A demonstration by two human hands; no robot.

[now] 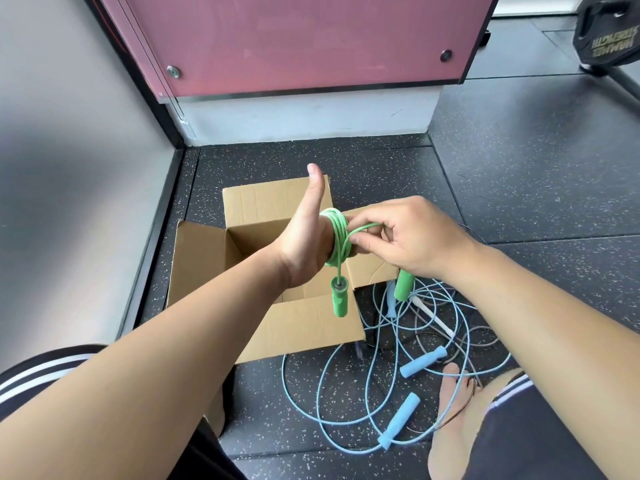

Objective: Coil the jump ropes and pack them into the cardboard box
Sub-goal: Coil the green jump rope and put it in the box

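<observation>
Head view. The green jump rope (337, 233) was wound in several turns round the left hand (304, 237), held above the open cardboard box (304, 327). Left thumb was raised; its fingers lay behind the palm, so I cannot tell whether they were curled. The right hand (412, 237) pinched a loop of the cord just beside the coil.

One green handle (339, 301) hung below the left hand, long axis near vertical, cord end uppermost. The second handle (404, 284) hung under the right hand, partly hidden.

Judgement: the cord looks light, limp and smooth, so the turns may spring loose. Best held across the whole bundle, not by a handle.

Loose blue ropes (424, 361) lay tangled on the floor (519, 168), right of the box.
</observation>
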